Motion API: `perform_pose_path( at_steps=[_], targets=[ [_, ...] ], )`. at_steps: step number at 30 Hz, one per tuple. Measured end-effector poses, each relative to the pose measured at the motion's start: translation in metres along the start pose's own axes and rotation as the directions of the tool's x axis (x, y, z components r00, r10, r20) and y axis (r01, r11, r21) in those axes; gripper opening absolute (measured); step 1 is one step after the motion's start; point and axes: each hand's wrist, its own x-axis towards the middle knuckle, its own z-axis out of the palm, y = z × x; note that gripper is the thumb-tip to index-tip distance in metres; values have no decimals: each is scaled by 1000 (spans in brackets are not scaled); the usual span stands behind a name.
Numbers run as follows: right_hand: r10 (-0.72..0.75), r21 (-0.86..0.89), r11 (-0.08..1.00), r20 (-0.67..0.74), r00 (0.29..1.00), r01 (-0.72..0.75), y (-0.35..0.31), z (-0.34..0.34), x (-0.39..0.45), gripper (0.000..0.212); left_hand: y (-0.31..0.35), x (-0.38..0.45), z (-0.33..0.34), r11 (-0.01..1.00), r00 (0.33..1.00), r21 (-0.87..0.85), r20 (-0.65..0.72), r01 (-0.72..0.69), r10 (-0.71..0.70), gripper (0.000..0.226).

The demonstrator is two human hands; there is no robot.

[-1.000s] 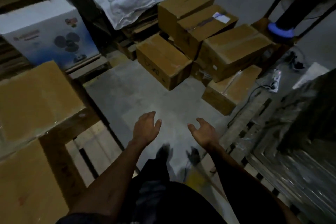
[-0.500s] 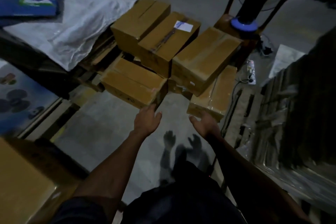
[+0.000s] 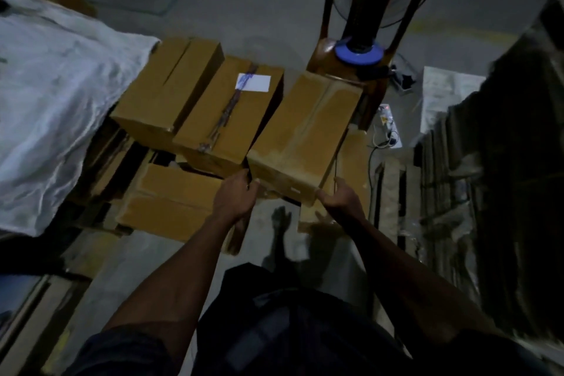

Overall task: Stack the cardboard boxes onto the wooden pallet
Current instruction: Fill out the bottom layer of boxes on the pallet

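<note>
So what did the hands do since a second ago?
Both hands reached forward to the boxes. The left hand and right hand now grip the near corners of the right-hand top box. The labelled box beside it has not shifted.

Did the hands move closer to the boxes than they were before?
Yes. The left hand and right hand went forward from over bare floor to the near corners of the rightmost top box.

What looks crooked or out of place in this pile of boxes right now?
The right-hand box sits tilted, propped across lower boxes, its near corners held by the left hand and right hand. The labelled box beside it also lies askew.
</note>
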Motion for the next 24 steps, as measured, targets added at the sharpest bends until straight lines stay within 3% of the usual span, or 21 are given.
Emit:
perform_pose_path(
  at_steps=[7,15,20,24],
  targets=[
    [184,227,958,-30,982,-172,-15,-6,93,97,29,140,-17,997,986,-61,159,-43,52,63],
    [306,388,891,-137,942,-234,-6,10,226,99,43,339,25,983,952,-182,296,-26,80,68],
    [402,399,864,-183,897,-306,25,27,301,104,40,426,72,958,957,-287,276,-11,94,64],
    [428,477,819,-140,893,-318,51,50,334,119,30,479,107,942,975,-335,214,8,68,54]
  ],
)
